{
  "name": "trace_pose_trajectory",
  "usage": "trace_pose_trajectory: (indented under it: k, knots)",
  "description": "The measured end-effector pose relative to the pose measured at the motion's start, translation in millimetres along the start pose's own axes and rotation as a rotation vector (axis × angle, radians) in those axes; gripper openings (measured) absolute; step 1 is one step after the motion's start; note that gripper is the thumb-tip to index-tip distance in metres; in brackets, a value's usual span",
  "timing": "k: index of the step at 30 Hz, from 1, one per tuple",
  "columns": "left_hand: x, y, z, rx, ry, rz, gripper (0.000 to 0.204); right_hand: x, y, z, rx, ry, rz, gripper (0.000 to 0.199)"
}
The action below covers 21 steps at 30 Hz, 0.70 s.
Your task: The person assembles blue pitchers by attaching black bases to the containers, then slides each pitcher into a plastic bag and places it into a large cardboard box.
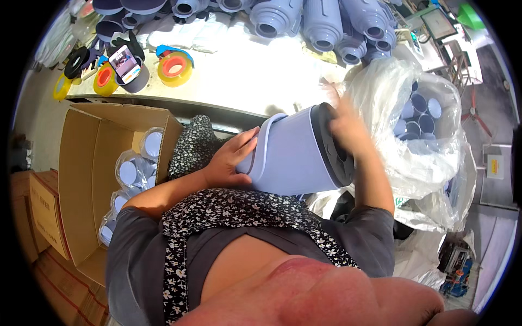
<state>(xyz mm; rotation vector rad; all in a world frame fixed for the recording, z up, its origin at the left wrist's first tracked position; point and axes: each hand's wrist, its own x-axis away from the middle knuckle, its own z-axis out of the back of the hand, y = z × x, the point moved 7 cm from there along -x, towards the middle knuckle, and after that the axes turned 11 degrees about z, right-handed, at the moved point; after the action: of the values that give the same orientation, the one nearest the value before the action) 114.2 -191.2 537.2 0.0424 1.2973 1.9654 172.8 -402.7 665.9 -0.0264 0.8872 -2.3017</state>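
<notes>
A large lavender vacuum flask [293,155] lies on its side across my lap, its handle towards my left and its black base [333,149] facing right. My left hand [231,160] grips the handle end, thumb below and fingers over the top. Up at the rim of the black base is my right hand [348,127], smeared by motion. Its fingers cannot be made out clearly, nor whether anything is in them.
Left of me stands an open cardboard box [81,163] holding several plastic-wrapped lavender cups [128,173]. Tape rolls [175,69] and a phone [125,65] are on the white table [244,76], with more flasks [323,27] behind. A clear bag [380,98] of cups [418,103] stands right.
</notes>
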Motion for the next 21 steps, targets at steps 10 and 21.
trace_pose_trajectory:
  k: [10,21]
  knots:
    - [13.9,-6.6,-0.5,-0.041,0.029,-0.077,0.075,-108.4,160.5,-89.5,0.078,0.215,0.219,0.018]
    - [6.6,2.2,16.4,0.068,0.061,-0.092,0.073,-132.0,200.6,-133.5,0.137,0.551,0.071,0.025]
